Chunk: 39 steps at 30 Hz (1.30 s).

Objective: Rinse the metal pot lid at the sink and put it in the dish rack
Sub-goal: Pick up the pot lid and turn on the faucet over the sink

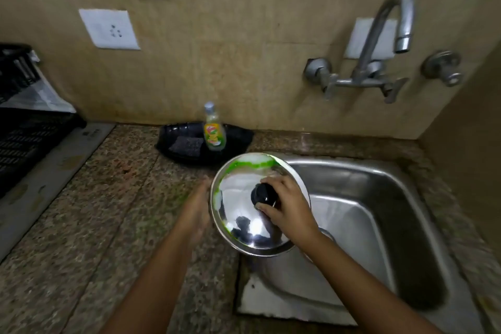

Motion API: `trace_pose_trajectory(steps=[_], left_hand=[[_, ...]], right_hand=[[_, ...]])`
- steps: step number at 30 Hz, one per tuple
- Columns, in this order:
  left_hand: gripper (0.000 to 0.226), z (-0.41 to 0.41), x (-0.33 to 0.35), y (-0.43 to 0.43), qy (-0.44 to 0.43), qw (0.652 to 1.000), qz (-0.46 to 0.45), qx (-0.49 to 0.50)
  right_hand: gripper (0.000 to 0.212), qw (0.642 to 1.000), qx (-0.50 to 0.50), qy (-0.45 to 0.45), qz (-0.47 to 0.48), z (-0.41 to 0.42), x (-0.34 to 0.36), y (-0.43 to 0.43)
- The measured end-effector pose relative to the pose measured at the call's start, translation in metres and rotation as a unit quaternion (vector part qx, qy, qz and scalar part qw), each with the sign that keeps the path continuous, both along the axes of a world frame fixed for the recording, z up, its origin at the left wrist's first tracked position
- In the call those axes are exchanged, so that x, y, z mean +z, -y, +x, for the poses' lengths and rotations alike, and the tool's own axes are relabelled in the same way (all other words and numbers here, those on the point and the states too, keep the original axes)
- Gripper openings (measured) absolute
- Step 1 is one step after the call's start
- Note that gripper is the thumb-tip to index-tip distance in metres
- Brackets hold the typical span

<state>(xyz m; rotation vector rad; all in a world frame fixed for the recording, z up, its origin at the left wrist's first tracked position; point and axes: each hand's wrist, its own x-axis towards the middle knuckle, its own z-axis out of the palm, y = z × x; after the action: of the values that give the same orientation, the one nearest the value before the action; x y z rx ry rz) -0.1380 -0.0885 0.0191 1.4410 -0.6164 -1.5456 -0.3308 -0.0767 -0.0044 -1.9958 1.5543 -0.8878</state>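
Note:
A shiny metal pot lid (244, 198) with a black knob (264, 195) hangs tilted over the left edge of the steel sink (379, 198). Green streaks run along its upper and left rim. My right hand (287, 205) grips the knob from the right. My left hand (198, 209) is blurred and lies flat against the lid's left edge; its fingers are partly hidden behind the lid. The black dish rack (24, 127) stands at the far left on the counter.
A wall tap (379, 43) with two valve handles arches over the sink, no water running. A dish soap bottle (214, 130) and a dark sponge (187, 145) sit in a black tray (238, 141) behind the lid. Speckled granite counter (95, 225) fills the left.

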Motion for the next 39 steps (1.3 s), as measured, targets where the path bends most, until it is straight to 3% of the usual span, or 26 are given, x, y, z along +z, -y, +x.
trace_pose_trajectory(steps=[8,13,15,18,22,26,29,35,39], left_hand=[[0.021,-0.119,0.020,0.024,0.008,0.998,-0.029,-0.052],[0.021,-0.174,0.023,0.028,0.052,0.998,-0.031,0.002],[0.019,-0.188,0.031,0.030,0.043,0.999,-0.021,0.007],[0.018,-0.197,0.038,0.040,0.061,0.998,-0.032,-0.002],[0.021,-0.201,0.048,0.056,0.060,0.997,-0.037,0.001],[0.025,-0.202,0.048,0.067,0.043,0.998,-0.038,0.012],[0.026,-0.200,0.043,0.078,0.042,0.998,-0.040,0.010],[0.029,-0.201,0.046,0.080,0.046,0.998,-0.036,0.010],[0.031,-0.199,0.040,0.084,0.051,0.998,-0.026,0.005]], right_hand=[[0.052,0.996,-0.084,0.018,-0.001,-0.109,0.016,-0.003],[0.050,0.997,-0.070,0.027,0.026,-0.155,0.026,0.000],[0.039,0.992,-0.065,0.096,0.045,-0.170,0.038,0.007],[0.019,0.966,-0.138,0.218,0.019,-0.197,0.060,0.027],[0.025,0.921,-0.257,0.292,0.006,-0.222,0.091,0.067],[0.039,0.924,-0.277,0.262,0.021,-0.225,0.118,0.110],[0.029,0.940,-0.281,0.196,0.002,-0.217,0.131,0.132],[0.049,0.932,-0.345,0.115,-0.002,-0.213,0.134,0.146],[0.045,0.927,-0.341,0.155,-0.004,-0.214,0.134,0.148]])
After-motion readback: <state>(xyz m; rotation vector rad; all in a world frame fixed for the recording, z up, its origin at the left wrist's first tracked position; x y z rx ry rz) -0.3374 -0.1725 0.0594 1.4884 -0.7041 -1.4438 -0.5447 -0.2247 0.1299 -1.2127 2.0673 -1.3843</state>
